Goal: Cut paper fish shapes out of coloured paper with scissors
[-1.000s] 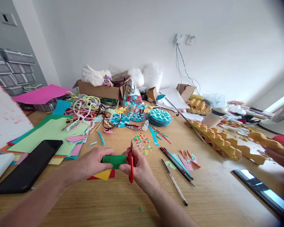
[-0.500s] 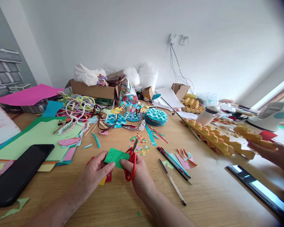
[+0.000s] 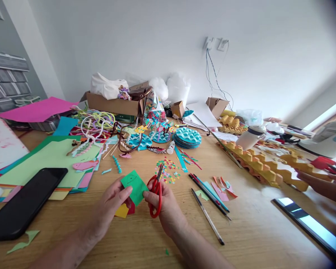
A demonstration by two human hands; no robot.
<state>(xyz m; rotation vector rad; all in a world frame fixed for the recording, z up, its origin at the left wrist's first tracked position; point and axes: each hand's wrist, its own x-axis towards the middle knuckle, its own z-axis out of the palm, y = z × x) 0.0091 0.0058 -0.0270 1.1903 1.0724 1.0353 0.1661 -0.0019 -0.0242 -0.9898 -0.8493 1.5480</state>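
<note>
My left hand (image 3: 112, 203) pinches a small green paper piece (image 3: 136, 188) by its left side. A fish outline is drawn on the paper's upper left part. Red-handled scissors (image 3: 156, 198) are gripped in my right hand (image 3: 166, 207), blades pointing away from me and looking closed. My right thumb and fingertips touch the paper's right corner. Beneath the left hand, a yellow paper piece (image 3: 121, 211) and a red paper piece (image 3: 131, 208) lie partly hidden on the table.
Paper confetti (image 3: 170, 170) lies beyond the scissors. Pencils and a pen (image 3: 207, 216) are at right. Stacked coloured sheets (image 3: 53, 160) and a black phone (image 3: 26, 201) are at left. Another person's hand (image 3: 317, 185) is near a yellow egg carton (image 3: 249, 162) at far right.
The green paper has turned, its right end tipping down, and shows more of its face. The camera view has shifted slightly left. The other person's hand has moved, and red-handled scissors there show more.
</note>
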